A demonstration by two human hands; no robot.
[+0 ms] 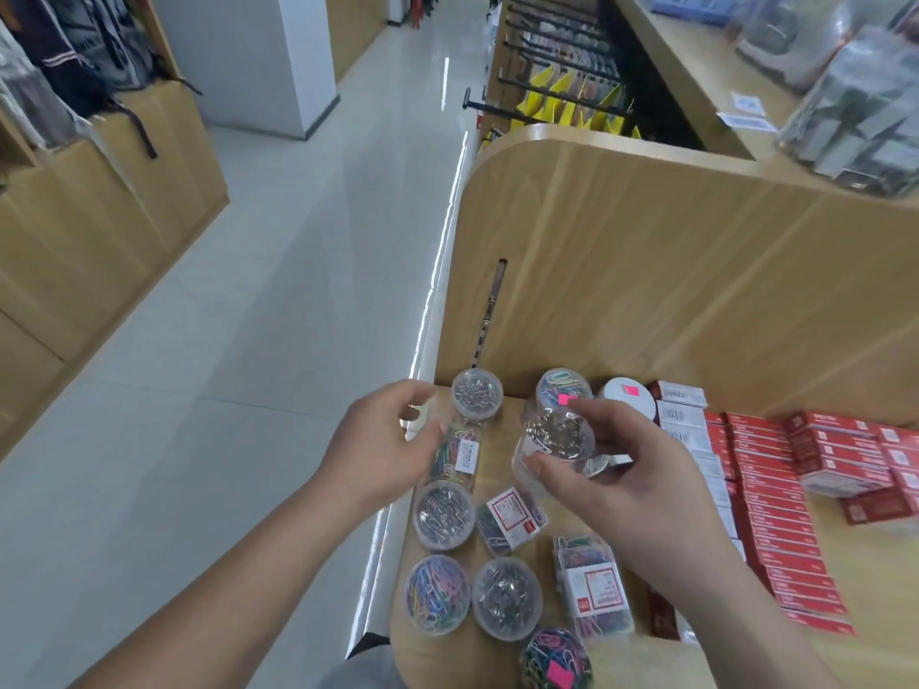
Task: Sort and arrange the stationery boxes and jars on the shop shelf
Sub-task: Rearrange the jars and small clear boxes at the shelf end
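Observation:
My right hand (pixel 621 484) grips a clear round jar of silver pins (pixel 557 440), lifted and tilted above the wooden shelf (pixel 442 658). My left hand (pixel 383 440) hovers at the shelf's left edge with curled fingers. A pale, blurred thing shows at its fingertips, and I cannot tell whether it is held. Under that hand lies a jar of coloured clips (pixel 455 457) on its side. Upright jars stand around: silver clips (pixel 476 394), coloured clips (pixel 563 385), a white-lidded jar (pixel 627 397), silver (pixel 444 514), coloured (pixel 436 594) and silver (pixel 506 599).
A labelled clear box (pixel 512 519) lies near the middle; a clear box of coloured clips (pixel 592 589) and a pink-stickered jar (pixel 557 661) sit nearer me. Rows of red boxes (pixel 776 514) and white boxes (pixel 681 415) fill the right. A curved wooden panel (pixel 646 266) backs the shelf; the aisle is on the left.

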